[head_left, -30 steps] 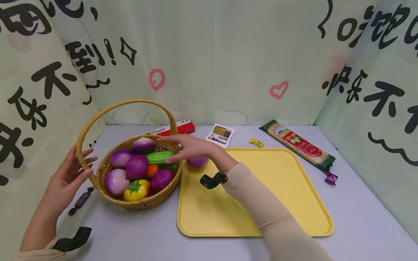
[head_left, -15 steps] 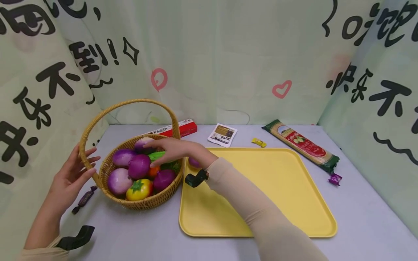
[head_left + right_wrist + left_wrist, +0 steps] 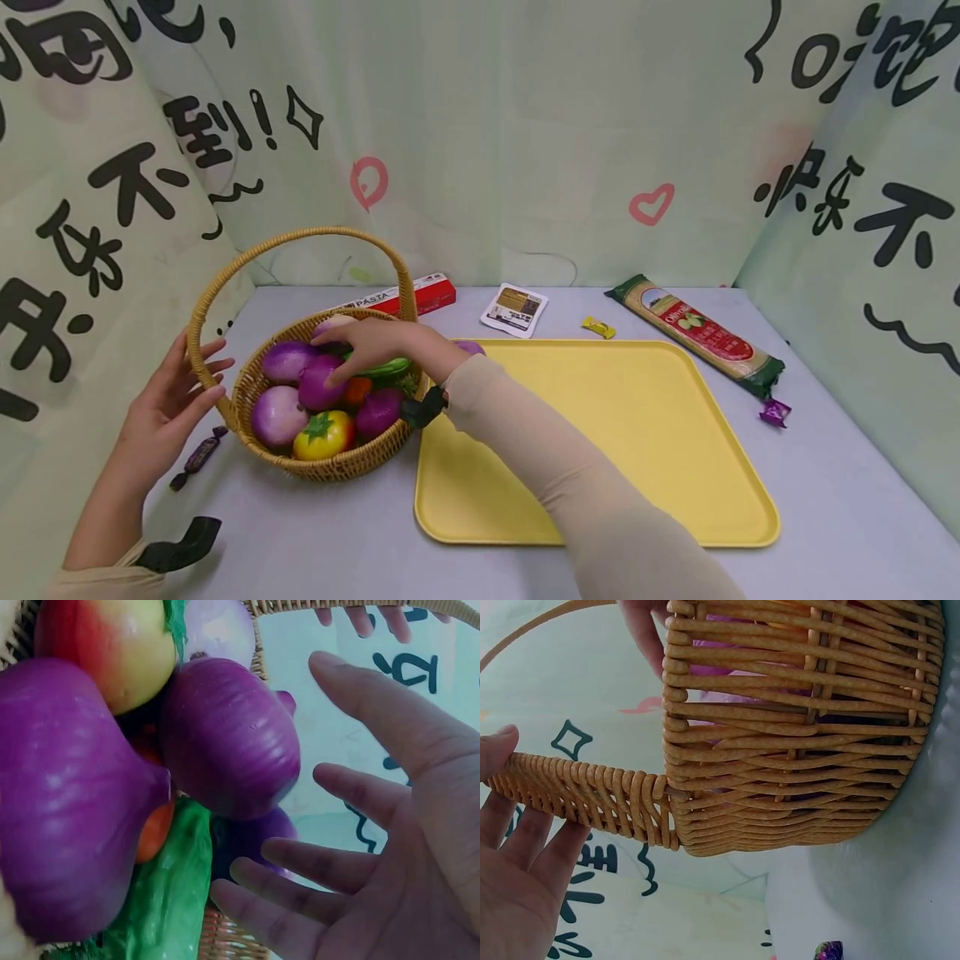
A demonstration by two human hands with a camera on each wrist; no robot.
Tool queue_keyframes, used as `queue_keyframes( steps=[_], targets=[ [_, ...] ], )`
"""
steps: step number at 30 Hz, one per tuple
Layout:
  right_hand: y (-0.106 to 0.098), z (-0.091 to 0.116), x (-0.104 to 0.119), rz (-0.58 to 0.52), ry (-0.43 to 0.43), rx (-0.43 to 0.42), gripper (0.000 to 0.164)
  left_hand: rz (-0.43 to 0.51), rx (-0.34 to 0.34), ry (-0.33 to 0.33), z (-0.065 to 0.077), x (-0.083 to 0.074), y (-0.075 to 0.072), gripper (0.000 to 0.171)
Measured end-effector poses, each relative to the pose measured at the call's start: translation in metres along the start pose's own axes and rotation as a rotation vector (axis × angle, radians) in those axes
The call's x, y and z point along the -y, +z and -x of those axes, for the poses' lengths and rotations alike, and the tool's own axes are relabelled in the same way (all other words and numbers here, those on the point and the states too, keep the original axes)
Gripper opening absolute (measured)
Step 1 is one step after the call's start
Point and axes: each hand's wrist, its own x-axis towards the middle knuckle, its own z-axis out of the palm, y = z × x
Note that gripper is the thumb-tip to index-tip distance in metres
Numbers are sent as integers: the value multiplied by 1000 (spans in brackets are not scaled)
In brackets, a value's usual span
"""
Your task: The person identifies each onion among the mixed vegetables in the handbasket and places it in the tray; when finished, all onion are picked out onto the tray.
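A wicker basket (image 3: 326, 471) holds several purple onions, a yellow-and-red fruit (image 3: 324, 437) with a green leafy top, a green ridged vegetable (image 3: 386, 368) and an orange piece (image 3: 356, 392). My left hand (image 3: 159, 421) holds the left foot of the basket's handle (image 3: 585, 799), thumb on one side and fingers on the other. Over the basket reaches my right hand (image 3: 382, 346), fingers spread around the middle purple onion (image 3: 231, 739). In the right wrist view, a gap shows between those fingers and the onion.
A yellow tray (image 3: 600, 450) lies right of the basket; another purple onion (image 3: 471, 347) shows behind my right forearm. Behind stand a red pasta box (image 3: 435, 293), a white packet (image 3: 515, 310) and a yellow candy (image 3: 598, 327). A long noodle pack (image 3: 697, 333) and purple candy (image 3: 775, 412) lie right.
My right hand has moved left and slightly down, from the basket's right rim to over the middle onion. The left hand stays at the handle; the basket has not visibly moved on the table.
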Motion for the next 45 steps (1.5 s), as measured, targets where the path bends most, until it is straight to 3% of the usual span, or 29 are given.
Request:
queue_keyframes(
  steps=[14, 45],
  targets=[
    [13, -16, 6, -22, 69, 68, 70, 0, -8, 5, 0, 0, 1, 83],
    [18, -21, 15, 75, -21, 60, 58, 1, -3, 5, 0, 0, 0, 83]
  ],
)
